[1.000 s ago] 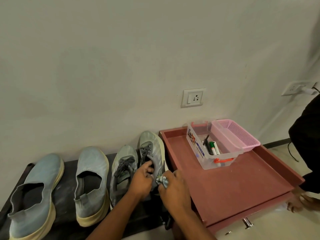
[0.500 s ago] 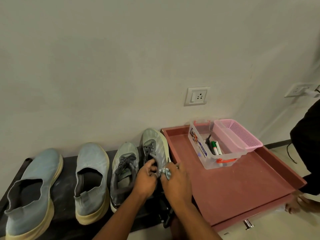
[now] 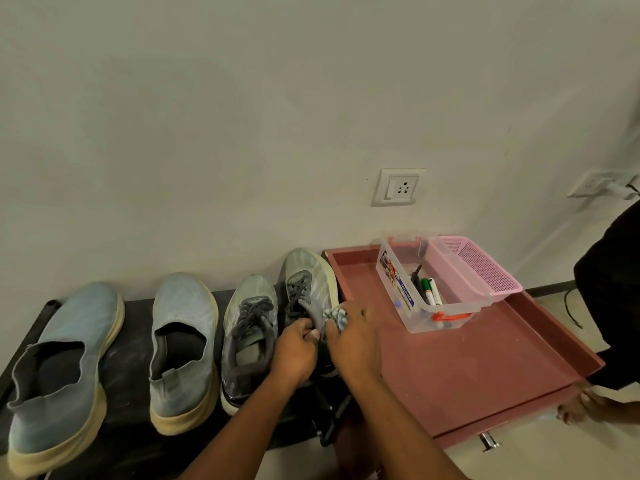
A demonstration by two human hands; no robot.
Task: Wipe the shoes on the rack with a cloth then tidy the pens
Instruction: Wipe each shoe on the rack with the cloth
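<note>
Left hand (image 3: 294, 348) curled round the pulled-up grey tongue (image 3: 313, 315) of the rightmost laced sneaker (image 3: 310, 289), pinching it between thumb and fingers. Right hand (image 3: 355, 339) just beside, fingers closed on a small bunched pale-blue cloth (image 3: 335, 315) pressed against that tongue. Same sneaker at the right end of the dark rack (image 3: 133, 355), toe toward the wall, touching the edge of the reddish-brown tray table (image 3: 460, 368). Beside it to the left, its grey-green partner (image 3: 251, 327), laces loose. Further left, two light-blue slip-on shoes (image 3: 183, 344) (image 3: 65, 362) with cream soles, well apart from the hands. On the tray table, a clear plastic box (image 3: 419, 306) with an orange latch, holding pens (image 3: 429, 292), one green-capped, lying at the bottom. Pink mesh basket (image 3: 474, 265) resting against the box's far side, tilted. On the wall above, a white socket plate (image 3: 398, 187); a second one (image 3: 595, 183) at far right. Another person's dark clothing (image 3: 609, 289) and bare foot (image 3: 585, 407) at the right edge
</note>
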